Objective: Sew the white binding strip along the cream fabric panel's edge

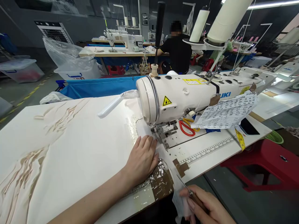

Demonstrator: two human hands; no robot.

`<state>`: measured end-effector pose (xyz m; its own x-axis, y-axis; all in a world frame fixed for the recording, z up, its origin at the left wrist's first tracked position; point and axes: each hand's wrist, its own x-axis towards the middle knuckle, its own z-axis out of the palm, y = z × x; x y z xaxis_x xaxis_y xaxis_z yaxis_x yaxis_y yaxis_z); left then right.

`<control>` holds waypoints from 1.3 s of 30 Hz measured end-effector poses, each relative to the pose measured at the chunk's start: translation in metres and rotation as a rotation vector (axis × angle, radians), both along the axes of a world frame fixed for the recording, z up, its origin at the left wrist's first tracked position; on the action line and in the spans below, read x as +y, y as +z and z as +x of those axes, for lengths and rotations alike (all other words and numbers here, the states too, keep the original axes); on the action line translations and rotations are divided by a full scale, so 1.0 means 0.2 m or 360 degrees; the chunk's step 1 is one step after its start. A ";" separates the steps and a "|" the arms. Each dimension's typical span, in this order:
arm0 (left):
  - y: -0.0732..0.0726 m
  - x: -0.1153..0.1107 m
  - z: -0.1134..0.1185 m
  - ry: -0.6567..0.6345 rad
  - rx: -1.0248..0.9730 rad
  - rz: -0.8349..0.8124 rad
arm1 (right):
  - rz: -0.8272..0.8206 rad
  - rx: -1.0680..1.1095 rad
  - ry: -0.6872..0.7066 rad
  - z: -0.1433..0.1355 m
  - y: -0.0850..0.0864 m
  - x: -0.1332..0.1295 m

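One head view reaches me: I see the left hand flat, fingers extended, beside the JUKI sewing machine; the right hand has fingers gripping an awl near white fabric trailing over the tabletop edge.
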<state>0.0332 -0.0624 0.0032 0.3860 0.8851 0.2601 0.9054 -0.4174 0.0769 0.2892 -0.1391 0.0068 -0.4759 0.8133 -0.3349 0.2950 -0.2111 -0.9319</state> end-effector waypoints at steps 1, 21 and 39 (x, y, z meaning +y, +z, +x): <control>0.00 0.00 0.00 -0.0004 0.0007 0.0009 | 0.0031 0.0011 0.0009 -0.01 0.00 0.01; 0.03 0.03 -0.01 0.0025 0.0298 0.0129 | -0.0954 0.0874 -0.0578 -0.27 -0.07 -0.07; -0.04 0.10 -0.06 -0.0008 0.0070 0.0243 | 0.0019 0.0250 -0.0310 -0.20 -0.11 -0.06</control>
<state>0.0203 -0.0430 -0.0047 0.4043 0.8347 0.3740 0.9044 -0.4258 -0.0274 0.2487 -0.1514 -0.0161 -0.3552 0.8982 -0.2589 0.1009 -0.2386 -0.9659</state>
